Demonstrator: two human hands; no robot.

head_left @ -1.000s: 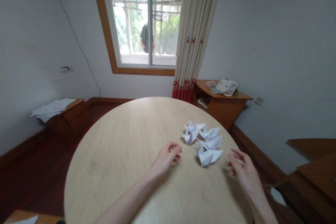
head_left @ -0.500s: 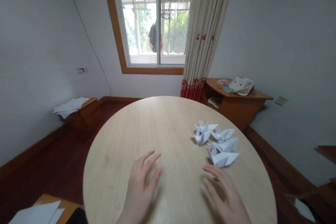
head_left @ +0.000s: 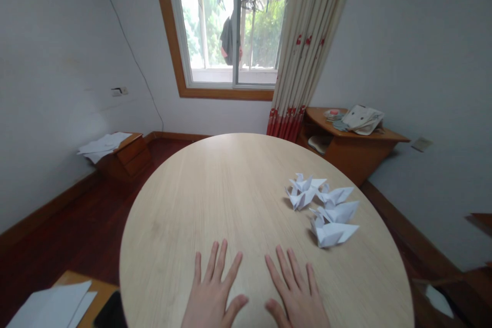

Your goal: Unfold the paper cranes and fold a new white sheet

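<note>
My left hand point(head_left: 213, 293) and my right hand point(head_left: 295, 292) lie flat, palms down, side by side on the round pale wooden table point(head_left: 215, 195) near its front edge. All fingers are spread and neither hand holds anything. A cluster of several white folded paper birds point(head_left: 326, 207) sits on the table's right side, a short way beyond and to the right of my right hand. The nearest bird point(head_left: 332, 233) is apart from my fingers.
A window point(head_left: 230, 25) with a curtain point(head_left: 307, 46) is behind the table. A low wooden cabinet point(head_left: 123, 154) with papers stands at left, and a corner shelf point(head_left: 353, 138) with items at right. White paper sheets point(head_left: 49, 307) and a dark phone lie at bottom left.
Both hands drew back from beside the paper birds towards me and came down flat on the table, fingers spread. The view shifted, so the birds now sit further right.
</note>
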